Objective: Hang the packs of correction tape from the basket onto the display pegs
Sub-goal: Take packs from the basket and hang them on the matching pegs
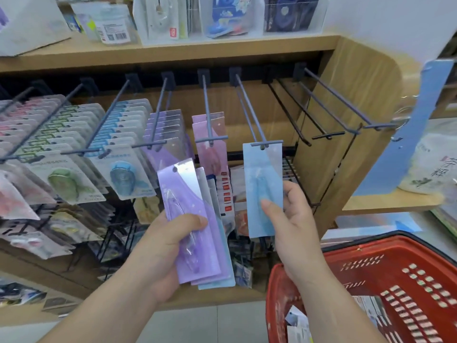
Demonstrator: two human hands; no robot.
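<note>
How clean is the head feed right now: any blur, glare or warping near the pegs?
Head view: soft overall; right edge smeared, the blue panel blurred; a pale glare band crosses the purple pack in the left hand; wide-angle lens bows the wooden shelf edge; lighting even, no hard shadows.

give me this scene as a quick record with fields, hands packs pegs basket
left hand: left hand grips a fanned stack of packs, purple one on top
right hand: right hand pinches a blue pack, thumb on its front
blue pack: top edge at the tip of a peg; whether it is fully threaded is unclear
right of it: bare pegs
left of it: pink packs and purple packs hang
basket: red basket at lower right, a few packs inside
</note>
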